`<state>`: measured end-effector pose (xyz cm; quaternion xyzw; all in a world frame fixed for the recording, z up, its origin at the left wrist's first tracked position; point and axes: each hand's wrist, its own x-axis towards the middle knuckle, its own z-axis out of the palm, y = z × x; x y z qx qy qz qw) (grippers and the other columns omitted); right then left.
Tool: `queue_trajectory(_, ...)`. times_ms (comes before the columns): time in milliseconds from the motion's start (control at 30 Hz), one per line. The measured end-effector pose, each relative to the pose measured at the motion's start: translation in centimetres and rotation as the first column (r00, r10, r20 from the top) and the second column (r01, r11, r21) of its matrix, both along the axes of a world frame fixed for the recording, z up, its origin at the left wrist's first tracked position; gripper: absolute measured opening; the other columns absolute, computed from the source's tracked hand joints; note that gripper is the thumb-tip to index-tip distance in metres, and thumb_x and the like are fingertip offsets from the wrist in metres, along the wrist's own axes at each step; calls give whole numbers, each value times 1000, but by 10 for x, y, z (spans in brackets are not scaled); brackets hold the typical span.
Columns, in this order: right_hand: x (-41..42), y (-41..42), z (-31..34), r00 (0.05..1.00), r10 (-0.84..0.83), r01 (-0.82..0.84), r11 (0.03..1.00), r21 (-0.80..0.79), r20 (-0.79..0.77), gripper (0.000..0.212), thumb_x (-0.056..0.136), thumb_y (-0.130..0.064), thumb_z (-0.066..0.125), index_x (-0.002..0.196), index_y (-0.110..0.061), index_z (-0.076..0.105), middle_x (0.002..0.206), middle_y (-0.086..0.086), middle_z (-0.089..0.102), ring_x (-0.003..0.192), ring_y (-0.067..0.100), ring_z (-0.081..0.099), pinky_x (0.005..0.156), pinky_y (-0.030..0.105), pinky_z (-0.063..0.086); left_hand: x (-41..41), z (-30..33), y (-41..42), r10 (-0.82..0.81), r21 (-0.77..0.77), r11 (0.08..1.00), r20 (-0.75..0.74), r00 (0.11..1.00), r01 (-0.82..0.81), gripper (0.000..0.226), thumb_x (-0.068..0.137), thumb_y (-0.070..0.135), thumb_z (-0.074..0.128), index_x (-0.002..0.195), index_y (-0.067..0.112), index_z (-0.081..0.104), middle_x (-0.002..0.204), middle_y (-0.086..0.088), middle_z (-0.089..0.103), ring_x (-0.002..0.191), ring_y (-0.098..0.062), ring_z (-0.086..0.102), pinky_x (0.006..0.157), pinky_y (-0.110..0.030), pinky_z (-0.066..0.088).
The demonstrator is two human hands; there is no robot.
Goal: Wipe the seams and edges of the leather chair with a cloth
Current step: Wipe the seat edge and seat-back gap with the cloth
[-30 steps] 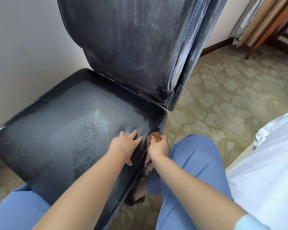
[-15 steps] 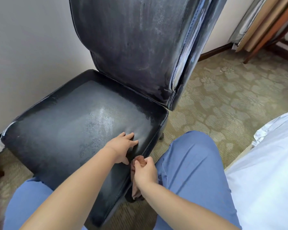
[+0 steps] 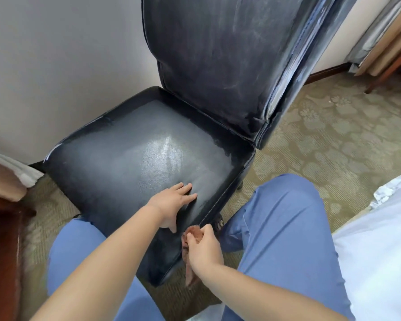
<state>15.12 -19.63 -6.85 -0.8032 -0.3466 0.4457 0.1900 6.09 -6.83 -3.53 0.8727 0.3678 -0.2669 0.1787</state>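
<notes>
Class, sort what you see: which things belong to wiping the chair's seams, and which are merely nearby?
Job: leather chair; brown cloth gripped by right hand; left hand flat on seat.
Nearby: carpet; white bedding; wooden furniture.

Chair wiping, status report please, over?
Left hand flat on chair seat. Right hand grips cloth at stitched side seam. Nothing in the way.

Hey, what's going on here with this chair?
A person in blue trousers is cleaning a dark blue-black leather chair. Their left hand lies flat on the seat, fingers straight, steadying it. Their right hand grips a small brown cloth against the stitched seam on the seat's side edge, close to the near corner.
</notes>
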Motion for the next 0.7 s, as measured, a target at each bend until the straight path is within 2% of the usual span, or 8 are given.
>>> queue_trajectory(133,19,20,1,996,-91,91,996,21,22,19,96,-36,47,103,-19,44,108,1,61,101,23,58,84,34,46,-11,-1,-7,31,13,999,61,998,-32,94,81,33,75,154,30,16,163,8,0,149,-13,1,113,-33,32)
queue_trajectory(267,27,31,5,982,-184,182,983,40,49,17,96,-35,47,99,-19,42,109,6,62,99,28,58,83,35,45,-25,-6,-13,45,25,999,116,992,-48,79,89,38,66,153,30,22,163,8,4,150,-13,4,115,-32,25)
queue_trajectory(333,17,21,4,989,-143,142,990,24,33,16,96,-34,47,100,-19,42,108,6,62,100,28,58,82,34,43,-28,-9,-14,55,21,998,128,990,-58,77,89,38,66,152,31,23,163,9,5,150,-13,4,116,-33,26)
queue_trajectory(500,-15,-25,-3,988,153,-153,988,-22,25,17,95,-37,48,102,-23,42,107,-2,61,98,20,58,81,32,46,-23,-9,-11,94,6,995,121,988,-95,79,84,37,71,151,31,28,162,10,8,149,-11,6,113,-38,33)
queue_trajectory(567,-17,-27,-4,989,148,-148,989,-25,8,18,94,-37,51,100,-22,43,104,-3,61,96,20,58,78,31,45,-21,-8,-11,100,0,995,108,989,-100,80,83,35,72,151,30,29,162,9,9,149,-13,7,114,-39,30)
queue_trajectory(700,-4,-12,-2,999,31,-30,999,18,-9,18,92,-39,53,98,-23,48,95,-3,60,92,19,58,79,32,45,-18,-7,-12,123,-3,992,118,985,-124,81,81,31,75,150,26,33,162,5,12,149,-14,9,117,-38,24)
